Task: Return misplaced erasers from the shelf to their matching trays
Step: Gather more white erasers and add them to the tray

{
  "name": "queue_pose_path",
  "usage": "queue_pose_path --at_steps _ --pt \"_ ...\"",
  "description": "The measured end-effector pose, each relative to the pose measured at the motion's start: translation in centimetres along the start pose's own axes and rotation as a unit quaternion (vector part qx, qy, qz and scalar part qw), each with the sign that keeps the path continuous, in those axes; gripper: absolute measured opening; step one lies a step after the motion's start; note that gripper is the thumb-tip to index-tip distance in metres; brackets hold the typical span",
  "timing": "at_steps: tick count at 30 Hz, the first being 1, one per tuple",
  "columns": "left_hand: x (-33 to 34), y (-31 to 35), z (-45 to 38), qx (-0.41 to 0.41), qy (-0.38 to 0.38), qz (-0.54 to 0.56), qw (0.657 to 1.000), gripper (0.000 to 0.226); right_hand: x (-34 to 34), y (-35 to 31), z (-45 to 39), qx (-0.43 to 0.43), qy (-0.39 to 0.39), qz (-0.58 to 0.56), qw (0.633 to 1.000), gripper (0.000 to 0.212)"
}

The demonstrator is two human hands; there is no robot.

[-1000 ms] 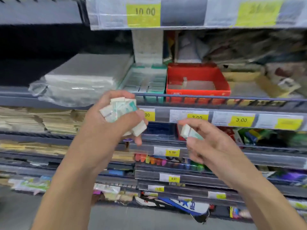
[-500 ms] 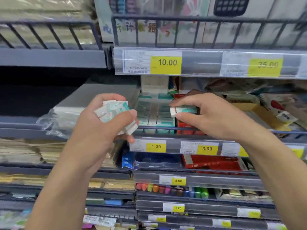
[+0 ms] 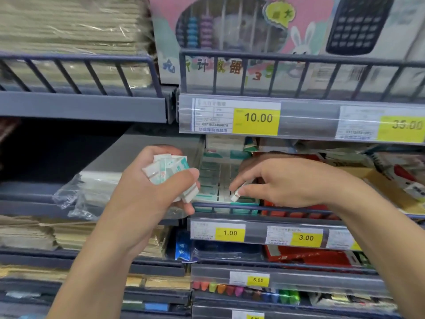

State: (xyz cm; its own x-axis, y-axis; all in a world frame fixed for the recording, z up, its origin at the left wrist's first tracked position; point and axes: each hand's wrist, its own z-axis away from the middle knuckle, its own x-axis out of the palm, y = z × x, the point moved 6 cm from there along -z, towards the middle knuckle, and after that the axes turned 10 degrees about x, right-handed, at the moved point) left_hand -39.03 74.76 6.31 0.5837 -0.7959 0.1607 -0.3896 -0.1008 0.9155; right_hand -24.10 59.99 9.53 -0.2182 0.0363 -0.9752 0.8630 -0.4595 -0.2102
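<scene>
At the front edge of the green tray (image 3: 226,204), a single eraser (image 3: 236,196) is pinched between thumb and forefinger of the right hand (image 3: 282,183), its white end tipped down toward the packed rows. The fingers are drawn narrow around it, the rest loosely curled. A placing step is judged to be in hand: the eraser is being set among its matching kind, though whether it touches the row cannot be told. Release into a free slot is what the next move seems to call for, square with its neighbours. Beside it, a handful of erasers (image 3: 169,174) is clutched in the left hand (image 3: 154,192), fingers wrapped tight, so plenty is judged left to sort. Small blocks they are, white rubber in green-and-white paper sleeves, hard-cornered. Just right of the green tray a red tray (image 3: 296,212) is seen behind the thin wire rail (image 3: 230,207). Below, glossy yellow price tags (image 3: 230,233) are shown.
</scene>
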Motion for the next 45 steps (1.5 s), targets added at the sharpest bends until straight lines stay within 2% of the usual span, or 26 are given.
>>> queue_pose_path --at_steps 3,8,13,15,19,23,26,31,35,37,39,41,43,45 --pt "-0.1 -0.2 -0.2 -0.003 -0.003 -0.004 1.0 0.043 0.3 -0.4 -0.3 -0.001 -0.024 0.006 1.0 0.027" --pt "0.0 -0.4 -0.5 -0.006 -0.019 0.0 1.0 0.044 0.9 -0.5 -1.0 0.001 -0.042 0.016 0.999 0.017" --pt "0.0 -0.6 -0.6 -0.007 -0.032 -0.004 0.999 0.042 1.0 0.1 -0.9 0.027 -0.104 0.012 0.994 0.024" --pt "0.0 -0.6 -0.6 -0.006 -0.037 -0.007 0.999 0.042 0.9 0.3 -0.9 0.028 -0.106 0.009 0.994 0.025" --pt "-0.1 -0.7 -0.7 -0.003 -0.039 -0.007 0.999 0.041 0.5 0.4 -0.9 0.009 -0.077 -0.043 0.996 0.013" --pt "-0.1 -0.9 -0.9 0.001 -0.04 -0.012 0.999 0.042 0.7 0.9 -0.5 0.03 -0.1 -0.026 0.994 0.011" --pt "-0.1 -0.9 -1.0 0.002 -0.042 -0.015 0.999 0.042 1.0 1.0 -0.6 0.03 -0.106 -0.008 0.994 0.017" --pt "0.1 -0.6 -0.8 0.002 -0.046 -0.016 0.999 0.04 1.5 0.2 -0.7 -0.008 -0.11 0.004 0.994 0.039" --pt "0.4 -0.4 -0.5 -0.003 -0.048 -0.002 0.999 0.04 1.2 0.0 -0.5 0.001 -0.12 0.0 0.993 0.036" --pt "0.6 -0.4 -0.4 -0.008 -0.043 0.013 0.999 0.041 0.3 -0.9 -0.3 -0.019 -0.049 -0.051 0.997 0.024" --pt "0.7 -0.4 -0.3 -0.013 -0.03 0.031 0.999 0.039 -0.5 -2.2 -0.1 -0.057 0.061 -0.176 0.981 0.015" --pt "1.0 -0.4 -0.1 -0.012 -0.027 0.047 0.998 0.041 -0.2 -3.6 0.0 -0.084 0.094 -0.32 0.939 0.022" --pt "1.3 -0.2 0.1 -0.006 -0.026 0.065 0.998 0.048 0.8 -4.7 -0.1 -0.094 0.122 -0.35 0.924 0.035" --pt "1.4 0.0 0.3 0.007 -0.018 0.069 0.997 0.055 1.4 -5.4 -0.1 -0.094 0.158 -0.349 0.919 0.037"
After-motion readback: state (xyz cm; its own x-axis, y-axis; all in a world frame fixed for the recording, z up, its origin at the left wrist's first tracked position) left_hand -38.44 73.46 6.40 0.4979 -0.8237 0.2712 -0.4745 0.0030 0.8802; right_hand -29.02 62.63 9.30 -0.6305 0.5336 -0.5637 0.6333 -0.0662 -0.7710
